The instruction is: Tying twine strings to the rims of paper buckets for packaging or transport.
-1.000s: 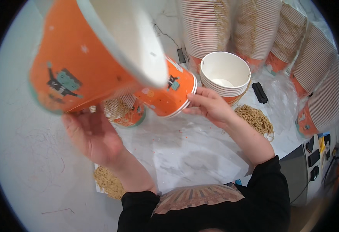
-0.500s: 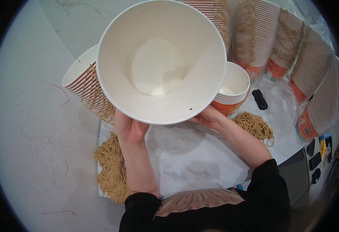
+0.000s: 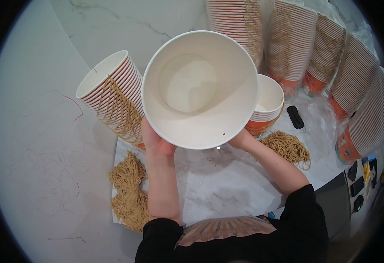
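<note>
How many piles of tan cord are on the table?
2: a pinched bundle left of the left forearm, a loose heap beside the right forearm. The paper bucket might hide more.

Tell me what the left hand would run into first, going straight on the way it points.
The white-lined paper bucket: the left hand seems to be against its outside. Part of the hand is hidden behind it, so exact depth there is unclear.

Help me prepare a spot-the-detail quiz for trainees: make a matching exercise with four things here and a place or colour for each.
1. White-lined bucket
2. Tied cord bundle
3. Small oblong object
4. Loose cord heap

A. Beside the right forearm
B. Black
C. Held by left hand and right hand
D. Beside the left forearm

Pairs: 1-C, 2-D, 3-B, 4-A
</note>
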Motion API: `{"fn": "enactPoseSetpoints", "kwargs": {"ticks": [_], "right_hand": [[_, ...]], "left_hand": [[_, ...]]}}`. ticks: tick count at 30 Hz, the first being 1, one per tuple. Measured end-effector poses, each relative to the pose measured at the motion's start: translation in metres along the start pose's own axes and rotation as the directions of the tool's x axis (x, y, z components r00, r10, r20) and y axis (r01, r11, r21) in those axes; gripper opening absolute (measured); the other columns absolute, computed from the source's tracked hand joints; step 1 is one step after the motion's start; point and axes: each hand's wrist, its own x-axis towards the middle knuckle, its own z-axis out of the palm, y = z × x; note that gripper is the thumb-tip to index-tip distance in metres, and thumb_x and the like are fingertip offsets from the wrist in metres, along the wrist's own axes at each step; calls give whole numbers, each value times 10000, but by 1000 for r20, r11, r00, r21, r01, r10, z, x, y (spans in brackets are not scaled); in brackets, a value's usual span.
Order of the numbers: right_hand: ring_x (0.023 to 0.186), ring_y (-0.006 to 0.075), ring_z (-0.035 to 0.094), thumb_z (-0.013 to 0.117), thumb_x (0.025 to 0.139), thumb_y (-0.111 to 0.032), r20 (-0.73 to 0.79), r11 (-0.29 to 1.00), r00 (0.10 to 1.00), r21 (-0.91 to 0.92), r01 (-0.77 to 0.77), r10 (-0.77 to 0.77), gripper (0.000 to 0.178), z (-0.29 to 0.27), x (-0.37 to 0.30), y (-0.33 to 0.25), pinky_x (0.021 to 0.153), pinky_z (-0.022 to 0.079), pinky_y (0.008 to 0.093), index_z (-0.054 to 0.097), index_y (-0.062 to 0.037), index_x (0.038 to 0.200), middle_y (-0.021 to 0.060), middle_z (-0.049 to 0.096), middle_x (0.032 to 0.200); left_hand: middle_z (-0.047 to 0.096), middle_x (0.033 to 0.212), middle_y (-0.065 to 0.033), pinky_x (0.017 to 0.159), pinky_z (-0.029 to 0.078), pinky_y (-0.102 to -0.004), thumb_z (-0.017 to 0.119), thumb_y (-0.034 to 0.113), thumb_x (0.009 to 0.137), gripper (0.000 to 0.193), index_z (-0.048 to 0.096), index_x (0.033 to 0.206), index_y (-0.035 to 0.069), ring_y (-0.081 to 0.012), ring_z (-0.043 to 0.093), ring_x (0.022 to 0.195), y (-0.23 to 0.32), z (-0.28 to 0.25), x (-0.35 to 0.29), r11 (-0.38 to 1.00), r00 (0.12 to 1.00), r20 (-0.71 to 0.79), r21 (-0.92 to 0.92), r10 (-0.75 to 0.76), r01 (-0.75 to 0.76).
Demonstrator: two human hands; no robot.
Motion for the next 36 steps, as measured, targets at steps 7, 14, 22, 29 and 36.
{"fn": "enactPoseSetpoints", "kwargs": {"ticks": [7,14,22,29,36], "right_hand": [[1412,351,452,831,786,-5,-349,962,933,273,6,93,1045,-57,-7,-130,1036,582,436,198,-99,1613,205,187,1576],[1427,316,445,928,656,-36,-354,965,909,-214,151,-220,769,-99,-13,-167,1102,480,412,594,-171,1335,146,359,1543],[1283,352,567,893,633,-2,3,922,967,-302,243,-254,325,-141,-32,-174,1054,477,388,706,-104,879,199,455,1480],[1200,397,611,867,701,-19,641,998,765,6,64,-52,364,-116,-27,-157,943,559,418,618,-64,963,208,455,1472],[1055,324,685,868,726,-88,659,996,752,-81,38,24,399,-97,-15,-127,871,558,401,631,-37,1043,146,579,1362]], "left_hand": [[600,1402,-227,1071,534,-484,376,196,1068,453,514,1413,-63,-358,619,1257,-33,62,26,882,604,-705,471,371,7],[600,1402,-234,1065,538,-493,371,177,1054,463,507,1423,-68,-354,623,1259,-3,7,5,982,996,-88,187,-18,34],[592,1411,-219,1104,485,-445,520,237,1046,450,481,1434,13,-290,608,1262,37,44,3,653,843,-387,755,373,58],[568,1464,-134,1110,442,-429,667,63,954,448,539,1383,36,-226,553,1320,14,73,-9,133,973,-230,965,25,225],[696,1199,-160,921,536,-415,683,0,862,366,625,1221,31,-321,672,1134,-20,55,-3,-532,846,-329,844,-420,64]]}}
